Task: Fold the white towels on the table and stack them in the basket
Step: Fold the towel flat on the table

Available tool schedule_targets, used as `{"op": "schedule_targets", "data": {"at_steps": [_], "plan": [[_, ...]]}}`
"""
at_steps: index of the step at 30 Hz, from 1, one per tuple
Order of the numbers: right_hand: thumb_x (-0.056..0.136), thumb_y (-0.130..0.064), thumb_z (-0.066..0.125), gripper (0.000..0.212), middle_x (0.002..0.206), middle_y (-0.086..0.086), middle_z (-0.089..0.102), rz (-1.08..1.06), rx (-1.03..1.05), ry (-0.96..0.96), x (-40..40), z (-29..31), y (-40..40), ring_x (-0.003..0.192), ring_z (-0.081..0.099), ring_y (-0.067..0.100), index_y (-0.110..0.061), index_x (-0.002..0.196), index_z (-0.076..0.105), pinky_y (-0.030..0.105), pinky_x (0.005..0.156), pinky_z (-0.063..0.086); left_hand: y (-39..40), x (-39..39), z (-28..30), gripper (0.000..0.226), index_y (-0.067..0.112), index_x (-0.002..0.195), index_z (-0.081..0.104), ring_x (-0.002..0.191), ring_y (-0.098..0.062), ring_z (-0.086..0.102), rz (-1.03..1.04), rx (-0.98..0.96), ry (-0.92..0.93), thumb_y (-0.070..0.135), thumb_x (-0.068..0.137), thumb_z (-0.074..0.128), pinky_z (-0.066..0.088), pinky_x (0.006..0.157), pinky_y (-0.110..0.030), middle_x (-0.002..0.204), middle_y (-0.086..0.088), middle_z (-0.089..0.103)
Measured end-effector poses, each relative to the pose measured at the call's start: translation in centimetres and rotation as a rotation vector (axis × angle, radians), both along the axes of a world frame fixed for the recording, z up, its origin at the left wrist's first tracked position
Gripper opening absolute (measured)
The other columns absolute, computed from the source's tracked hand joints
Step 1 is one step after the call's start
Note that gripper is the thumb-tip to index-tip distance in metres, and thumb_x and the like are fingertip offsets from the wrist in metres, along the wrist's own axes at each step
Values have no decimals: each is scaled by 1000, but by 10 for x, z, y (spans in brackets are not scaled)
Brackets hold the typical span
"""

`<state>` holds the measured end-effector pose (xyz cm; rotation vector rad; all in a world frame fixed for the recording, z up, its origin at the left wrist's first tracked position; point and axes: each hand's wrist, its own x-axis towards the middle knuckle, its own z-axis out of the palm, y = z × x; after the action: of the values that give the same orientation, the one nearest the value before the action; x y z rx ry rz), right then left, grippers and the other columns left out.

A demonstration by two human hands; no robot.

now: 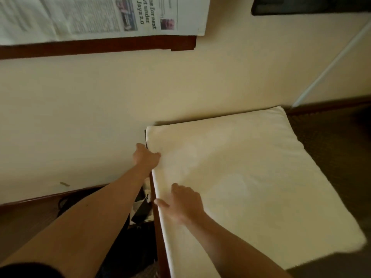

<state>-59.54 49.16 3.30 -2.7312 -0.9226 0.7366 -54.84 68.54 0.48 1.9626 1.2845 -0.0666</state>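
A large white towel [241, 177] lies spread flat over a table with a dark wooden edge [158, 227], filling the right half of the view. My left hand [146, 157] is at the towel's left edge near the far corner, its fingers curled around the hem. My right hand [184, 203] rests flat on top of the towel close to the same edge, nearer to me, with its thumb pointing left. No basket is in view.
A cream surface [80, 127] stretches to the left, with a newspaper [100, 17] and a dark wooden strip [100, 47] at the far side. Black items and a white object [140, 207] sit in the gap below my left forearm. Dark carpet [331, 147] lies to the right.
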Motion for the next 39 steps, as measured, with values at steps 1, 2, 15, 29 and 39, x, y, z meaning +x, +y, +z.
{"op": "schedule_targets", "data": {"at_steps": [1, 2, 15, 29, 39], "plan": [[89, -77, 48, 72, 109, 7, 62, -34, -42, 60, -11, 1, 5, 99, 64, 29, -11, 117, 53, 40, 84, 53, 0, -2, 1, 56, 3, 123, 51, 104, -33, 63, -2, -17, 26, 33, 85, 79, 51, 75, -37, 115, -12, 63], [88, -75, 53, 73, 112, 8, 61, -61, -65, 80, -21, 3, 8, 102, 63, 30, -10, 121, 52, 40, 85, 53, 1, -4, 2, 49, 3, 116, 57, 97, -31, 64, -17, -32, 44, 34, 85, 78, 51, 71, -36, 111, -12, 66], [101, -15, 36, 32, 129, 20, 59, -346, 141, 418, -57, 54, 32, 117, 57, 39, -1, 120, 58, 42, 100, 49, 23, -40, 40, 23, 8, 107, 59, 90, -31, 62, 175, -107, -229, 11, 86, 51, 51, 71, -38, 105, -14, 64], [98, -35, 52, 44, 58, -3, 45, -585, 522, 200, 31, 108, -53, 55, 42, 15, -16, 61, 38, 29, 52, 33, -53, 16, 124, 20, 17, 109, 54, 80, -25, 69, 91, -100, -476, 13, 90, 48, 55, 67, -31, 99, -5, 63], [100, -37, 53, 44, 63, -1, 60, -657, 623, 150, 160, 102, -190, 62, 56, 16, -16, 62, 55, 28, 58, 42, -195, 155, 147, 19, 22, 108, 49, 86, -23, 69, -36, -127, -536, 18, 89, 47, 43, 56, -26, 102, -11, 70]]}}
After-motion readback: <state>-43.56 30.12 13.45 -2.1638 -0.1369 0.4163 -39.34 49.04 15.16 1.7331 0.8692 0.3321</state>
